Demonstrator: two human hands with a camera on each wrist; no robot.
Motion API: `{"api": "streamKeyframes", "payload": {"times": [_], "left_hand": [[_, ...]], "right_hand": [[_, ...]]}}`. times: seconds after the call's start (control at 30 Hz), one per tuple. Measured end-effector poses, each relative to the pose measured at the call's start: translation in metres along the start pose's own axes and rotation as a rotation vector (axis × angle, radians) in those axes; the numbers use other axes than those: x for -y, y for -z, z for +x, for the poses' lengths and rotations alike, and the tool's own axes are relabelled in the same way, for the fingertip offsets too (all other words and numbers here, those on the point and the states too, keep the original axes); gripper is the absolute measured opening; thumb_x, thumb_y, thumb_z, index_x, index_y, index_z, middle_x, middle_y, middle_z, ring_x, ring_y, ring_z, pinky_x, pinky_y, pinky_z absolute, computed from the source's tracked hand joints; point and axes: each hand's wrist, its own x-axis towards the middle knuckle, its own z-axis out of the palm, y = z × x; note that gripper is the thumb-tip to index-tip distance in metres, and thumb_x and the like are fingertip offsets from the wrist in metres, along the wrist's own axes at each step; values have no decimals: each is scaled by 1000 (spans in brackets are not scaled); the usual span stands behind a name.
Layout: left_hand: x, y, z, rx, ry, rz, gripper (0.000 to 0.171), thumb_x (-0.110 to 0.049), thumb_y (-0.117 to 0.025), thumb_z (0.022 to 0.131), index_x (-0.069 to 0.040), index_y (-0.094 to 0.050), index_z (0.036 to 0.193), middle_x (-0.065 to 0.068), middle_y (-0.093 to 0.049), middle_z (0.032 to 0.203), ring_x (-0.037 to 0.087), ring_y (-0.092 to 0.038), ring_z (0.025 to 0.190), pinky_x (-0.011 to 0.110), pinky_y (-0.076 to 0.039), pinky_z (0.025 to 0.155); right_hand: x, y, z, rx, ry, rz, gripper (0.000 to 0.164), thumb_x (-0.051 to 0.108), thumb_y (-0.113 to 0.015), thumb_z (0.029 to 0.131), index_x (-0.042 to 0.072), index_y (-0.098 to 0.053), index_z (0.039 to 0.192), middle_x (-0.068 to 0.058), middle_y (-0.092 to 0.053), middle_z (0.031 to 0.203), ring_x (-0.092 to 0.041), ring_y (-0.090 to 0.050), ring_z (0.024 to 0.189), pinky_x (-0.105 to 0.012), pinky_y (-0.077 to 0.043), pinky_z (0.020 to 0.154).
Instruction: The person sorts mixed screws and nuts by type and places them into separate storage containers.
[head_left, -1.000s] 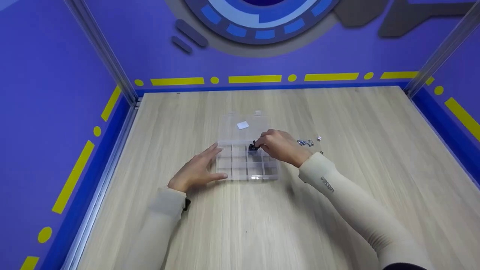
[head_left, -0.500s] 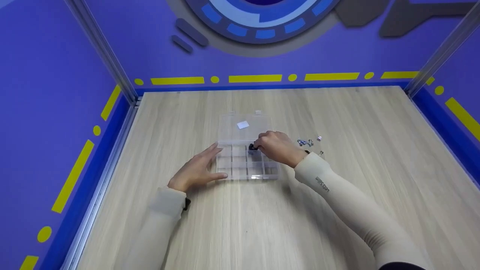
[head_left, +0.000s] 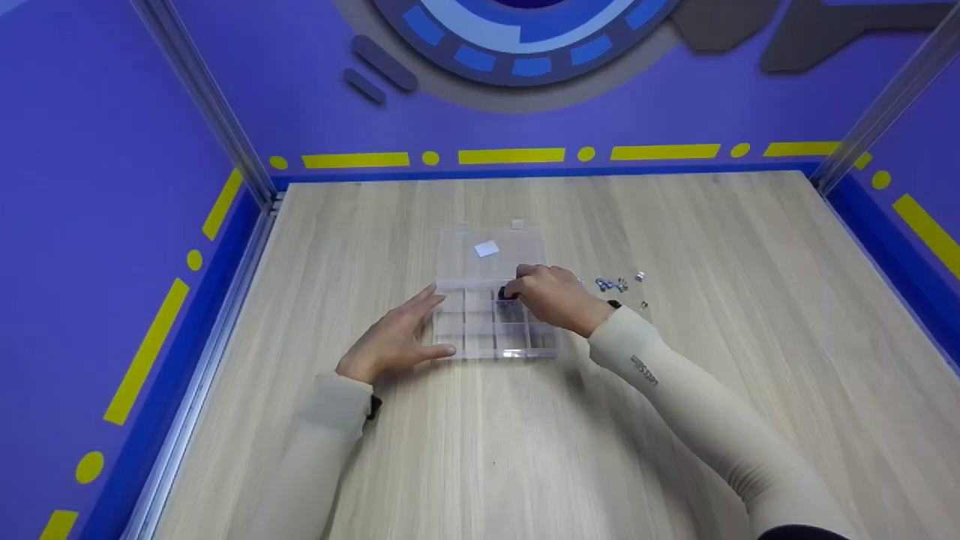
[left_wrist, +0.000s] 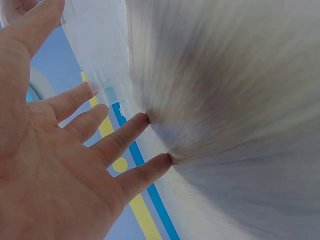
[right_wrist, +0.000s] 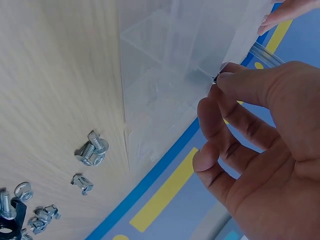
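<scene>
A clear plastic compartment box (head_left: 480, 339) lies on the table with its lid folded back. My left hand (head_left: 394, 336) rests at the box's left side, thumb at the front corner and fingers along the edge. In the left wrist view its fingers (left_wrist: 127, 135) are spread, two tips down on the tabletop. My right hand (head_left: 551, 294) reaches over the back row and pinches a small black part (head_left: 505, 293) between thumb and index finger at the third compartment from the left. Most of that part is hidden by the fingers, so I cannot tell its kind.
A white label (head_left: 487, 248) sits on the lid. Right of the box lie several bolts (right_wrist: 92, 149), small metal clips (right_wrist: 82, 183) and a black piece (right_wrist: 18, 214) beside a bolt. Blue-purple panels (head_left: 480, 127) border the wooden table (head_left: 465, 450).
My right hand has shifted slightly left and lower over the compartment, and less of the black part shows. The left hand has stayed put.
</scene>
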Motion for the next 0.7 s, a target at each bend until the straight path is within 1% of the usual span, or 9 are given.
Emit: {"api": "streamKeyframes", "payload": {"times": [0.3, 0.47, 0.6, 0.7], "left_hand": [[-1, 1, 0, -9, -9, 1, 93, -50, -80, 86, -12, -38, 160, 5, -20, 171, 29, -25, 154, 49, -26, 123], [-1, 1, 0, -7, -5, 3, 93, -50, -81, 86, -12, -38, 160, 4, -21, 171, 28, -26, 154, 47, -26, 123], [-1, 1, 0, -5, -3, 6, 94, -51, -81, 86, -13, -37, 160, 4, -20, 171, 28, -26, 154, 48, -26, 123], [0, 0, 1, -1, -2, 11, 94, -52, -80, 86, -14, -37, 160, 4, -19, 171, 28, -25, 154, 48, -26, 123]], "right_hand": [[0, 1, -1, -8, 18, 0, 32, -7, -60, 96, 12, -81, 113, -9, -71, 98, -22, -69, 78, -39, -60, 65], [-2, 0, -1, -7, 9, 11, 31, -6, -63, 96, 11, -80, 114, -8, -71, 99, -22, -69, 79, -40, -60, 66], [-4, 1, -2, -18, 8, 49, 30, -5, -63, 97, 10, -78, 117, -9, -71, 100, -22, -69, 82, -40, -60, 70], [-9, 4, -6, -43, -4, 81, 32, -6, -63, 97, 10, -76, 122, -9, -71, 107, -24, -70, 91, -40, -61, 78]]}}
